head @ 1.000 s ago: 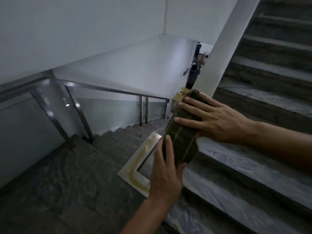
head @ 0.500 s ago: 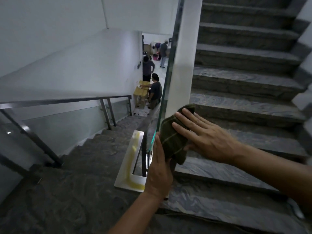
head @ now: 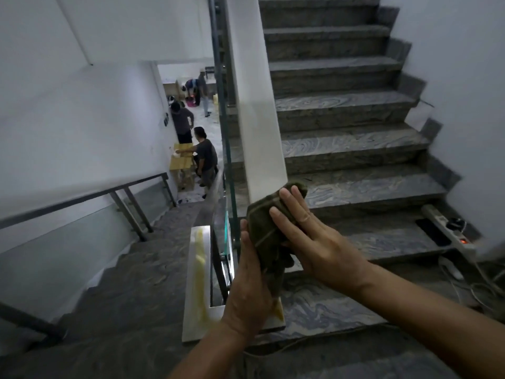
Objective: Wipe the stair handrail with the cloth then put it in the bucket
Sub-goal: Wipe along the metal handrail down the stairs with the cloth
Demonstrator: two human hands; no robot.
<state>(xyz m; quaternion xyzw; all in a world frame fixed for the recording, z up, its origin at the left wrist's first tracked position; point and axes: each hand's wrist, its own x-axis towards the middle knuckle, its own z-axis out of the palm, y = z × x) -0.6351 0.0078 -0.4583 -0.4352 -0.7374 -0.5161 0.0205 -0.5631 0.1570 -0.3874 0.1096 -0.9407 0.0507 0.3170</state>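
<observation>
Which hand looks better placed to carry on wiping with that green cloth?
The right hand, probably: it lies flat on top of the cloth, fingers spread and pressing it down. The left hand only steadies the cloth from the side.

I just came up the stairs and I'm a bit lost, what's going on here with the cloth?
A person stands on a stair landing, pressing a dark green cloth between both hands at the end of the glass balustrade. The left hand grips it from the near side; the right hand lies flat over it, fingers spread. No bucket is clearly visible. Other people work on the floor below.
</observation>
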